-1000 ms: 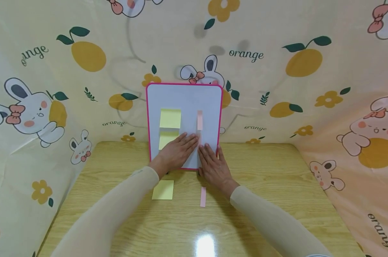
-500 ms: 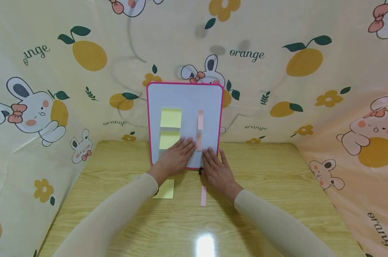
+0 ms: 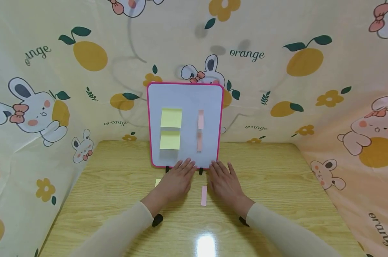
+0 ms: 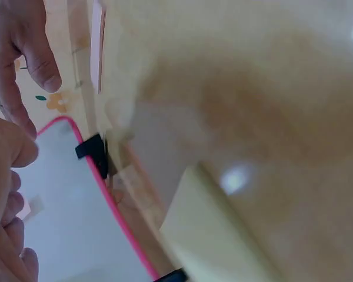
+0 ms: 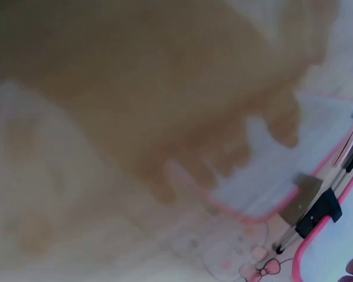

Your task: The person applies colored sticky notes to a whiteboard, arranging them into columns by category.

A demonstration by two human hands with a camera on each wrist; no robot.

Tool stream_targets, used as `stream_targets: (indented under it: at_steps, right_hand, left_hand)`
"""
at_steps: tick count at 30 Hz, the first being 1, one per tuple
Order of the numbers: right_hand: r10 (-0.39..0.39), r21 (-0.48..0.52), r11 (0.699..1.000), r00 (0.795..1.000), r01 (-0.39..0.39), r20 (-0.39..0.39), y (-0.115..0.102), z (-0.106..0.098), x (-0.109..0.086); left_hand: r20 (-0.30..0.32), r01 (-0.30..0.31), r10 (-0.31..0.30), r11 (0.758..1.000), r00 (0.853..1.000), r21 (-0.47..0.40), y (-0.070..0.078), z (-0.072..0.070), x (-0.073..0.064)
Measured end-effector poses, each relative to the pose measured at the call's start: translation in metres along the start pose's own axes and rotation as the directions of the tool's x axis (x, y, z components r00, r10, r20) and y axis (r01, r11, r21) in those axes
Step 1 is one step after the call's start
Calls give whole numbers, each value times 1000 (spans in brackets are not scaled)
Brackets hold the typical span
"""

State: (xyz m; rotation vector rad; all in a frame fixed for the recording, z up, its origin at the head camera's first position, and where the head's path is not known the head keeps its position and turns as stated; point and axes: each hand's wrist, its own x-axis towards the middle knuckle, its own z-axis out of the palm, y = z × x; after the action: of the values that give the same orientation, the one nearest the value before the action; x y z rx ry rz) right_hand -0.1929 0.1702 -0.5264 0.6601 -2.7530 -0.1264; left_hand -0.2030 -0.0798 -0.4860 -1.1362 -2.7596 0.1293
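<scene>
A white board [image 3: 187, 96] with a pink rim stands upright at the back of the table. Two yellow sticky notes, an upper one [image 3: 171, 118] and a lower one [image 3: 170, 140], are stuck on its left side. Two narrow pink sticky notes, one higher [image 3: 200, 119] and one lower [image 3: 199, 142], sit on its right. My left hand [image 3: 176, 181], fingers extended, is by the board's bottom edge and partly covers a yellow sticky pad [image 4: 212, 229]. Likewise extended, my right hand [image 3: 226, 185] is near the lower right corner; contact is unclear. Neither hand holds anything.
A pink sticky strip pad [image 3: 204, 195] lies on the wooden table [image 3: 264, 167] between the hands. Black feet [image 3: 200, 171] support the board's bottom edge. A patterned cloth [image 3: 168, 35] with rabbits and oranges hangs behind and at both sides.
Both hands have slid down from the lower pink sticky note to the board's bottom edge, uncovering that note and the lower yellow one. The left hand now hides most of the yellow pad.
</scene>
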Motion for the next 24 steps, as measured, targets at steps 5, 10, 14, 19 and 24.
stream_targets:
  at_steps: [5,10,14,19,24]
  right_hand:
    - [-48,54,997,999,49,-4,-3,-2,-17]
    - [-90,173,983,987,66,133,-7,-8,-34]
    - [-145,225,969,974,104,174,-9,-12,-43]
    - [-218,247,953,962,173,167,-10,-12,-49]
    - [-250,265,944,950,196,188,-10,-8,-52]
  left_hand:
    - [12,31,-30,996,999,-81,17,12,-22]
    - [65,22,-10,982,998,-188,38,19,-42]
    - [104,-14,39,972,994,-235,52,21,-54]
    - [117,-64,103,954,988,-293,60,24,-60]
    - [144,-110,159,947,977,-302,63,26,-61]
